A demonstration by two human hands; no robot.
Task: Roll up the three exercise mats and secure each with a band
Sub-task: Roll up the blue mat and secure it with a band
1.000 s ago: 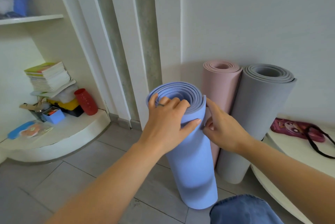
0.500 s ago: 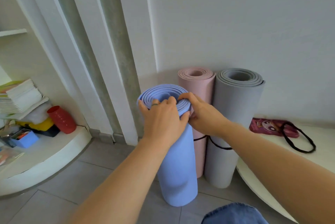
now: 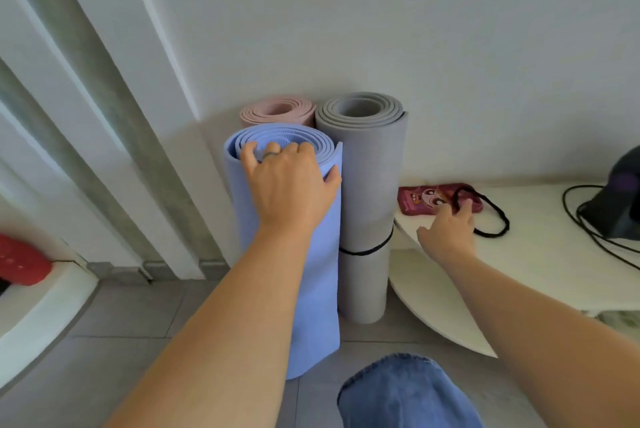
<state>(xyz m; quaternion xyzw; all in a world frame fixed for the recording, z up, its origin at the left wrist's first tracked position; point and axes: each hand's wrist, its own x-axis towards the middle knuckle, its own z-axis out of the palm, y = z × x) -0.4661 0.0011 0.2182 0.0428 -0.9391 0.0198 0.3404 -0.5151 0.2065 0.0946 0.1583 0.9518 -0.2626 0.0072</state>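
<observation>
Three mats stand rolled on the tiled floor point(image 3: 121, 341). Left hand point(image 3: 289, 185) grips the blue rolled foam mat point(image 3: 311, 271) at its top rim. It is judged light and springy, liable to unroll unless the loose edge stays pinned. Right hand point(image 3: 448, 233), fingers extended, has left that roll for the black elastic band point(image 3: 506, 219) on the white ledge point(image 3: 536, 271).

A plain white wall point(image 3: 415, 29) is seen straight ahead, lit softly and evenly. To the left of the wall, white mouldings point(image 3: 149, 74) are set beside a rough grey strip point(image 3: 131, 150). Below the wall, grey floor tiles point(image 3: 114, 351) are laid. At the wall's right end a low rounded right-hand ledge point(image 3: 540, 275), white, is fitted; a matching left-hand ledge point(image 3: 38, 316) is placed far to the wall's left
</observation>
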